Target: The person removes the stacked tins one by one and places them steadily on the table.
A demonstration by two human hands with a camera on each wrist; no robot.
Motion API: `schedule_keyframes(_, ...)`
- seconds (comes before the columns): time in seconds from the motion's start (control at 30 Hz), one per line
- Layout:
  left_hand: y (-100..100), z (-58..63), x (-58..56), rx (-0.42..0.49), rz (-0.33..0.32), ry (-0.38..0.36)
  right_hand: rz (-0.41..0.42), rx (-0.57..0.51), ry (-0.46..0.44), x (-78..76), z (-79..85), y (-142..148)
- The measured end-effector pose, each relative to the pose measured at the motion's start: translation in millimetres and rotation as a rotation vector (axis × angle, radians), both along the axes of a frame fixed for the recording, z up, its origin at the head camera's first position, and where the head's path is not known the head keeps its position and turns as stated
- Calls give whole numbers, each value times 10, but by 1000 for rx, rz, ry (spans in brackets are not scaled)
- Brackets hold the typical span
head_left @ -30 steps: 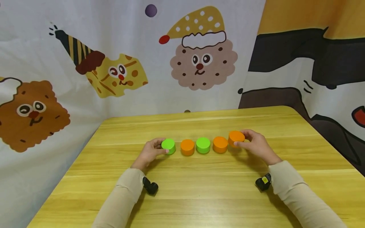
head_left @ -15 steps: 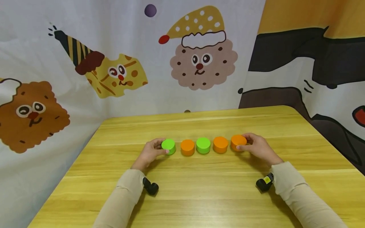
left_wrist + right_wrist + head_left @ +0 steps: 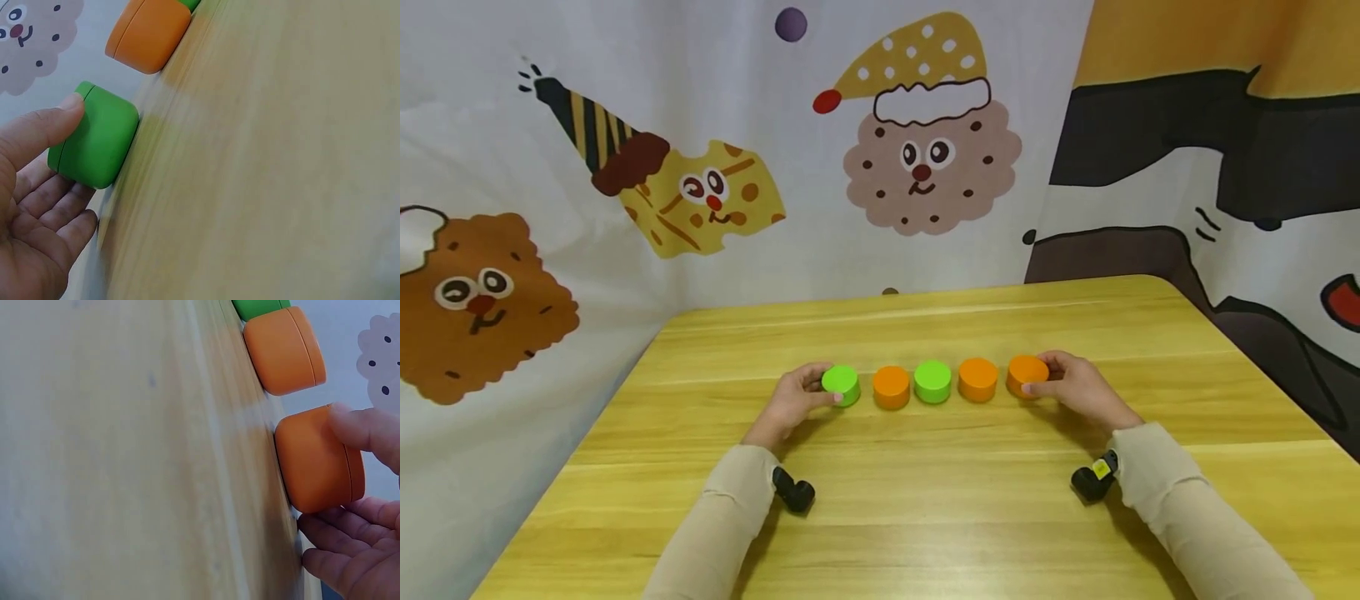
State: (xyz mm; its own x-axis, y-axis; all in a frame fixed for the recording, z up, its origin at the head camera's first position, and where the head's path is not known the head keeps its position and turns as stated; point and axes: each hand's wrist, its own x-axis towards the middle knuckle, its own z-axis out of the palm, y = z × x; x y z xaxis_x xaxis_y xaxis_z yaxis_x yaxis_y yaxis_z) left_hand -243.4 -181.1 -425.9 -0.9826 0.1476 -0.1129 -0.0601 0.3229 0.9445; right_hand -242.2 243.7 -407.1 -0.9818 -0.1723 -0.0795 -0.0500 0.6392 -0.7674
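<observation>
Small round lidded containers stand in a row across the wooden table point(image 3: 880, 500). At the row's left end my left hand point(image 3: 790, 403) holds a green container point(image 3: 841, 385), the thumb on the near side by the lid seam and the fingers behind. My right hand point(image 3: 1081, 388) grips the orange container point(image 3: 1027, 375) at the right end, thumb in front. In the right wrist view this orange container point(image 3: 315, 462) sits upright on the tabletop. Between the hands stand an orange container point(image 3: 891, 387), a green container point(image 3: 932, 382) and another orange container point(image 3: 977, 380).
A white cloth point(image 3: 730, 275) printed with cartoon biscuits hangs behind the table's far edge and along its left side. A black wrist camera point(image 3: 793, 490) sits at the left cuff, another wrist camera point(image 3: 1093, 477) at the right cuff.
My right hand has lowered its orange container from slightly raised, overlapping its neighbour, to the table at the row's right end. My left hand has stayed on the green container.
</observation>
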Motion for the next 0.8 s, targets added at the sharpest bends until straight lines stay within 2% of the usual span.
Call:
schedule_keyframes(0.33,0,47,36,21,21,-19,5,-25,-1,-5,-16,-11)
schedule_keyframes(0.6,66,73,29,26,-22,4,-3,-30,2,-9,-23,14)
schedule_keyframes(0.67,110,153,77,23,-36,-4,-3,-34,-5,-9,-16,12)
schedule_keyframes(0.8,147,160,85,20,-53,-10,-5,-45,-17,-4,-2,11)
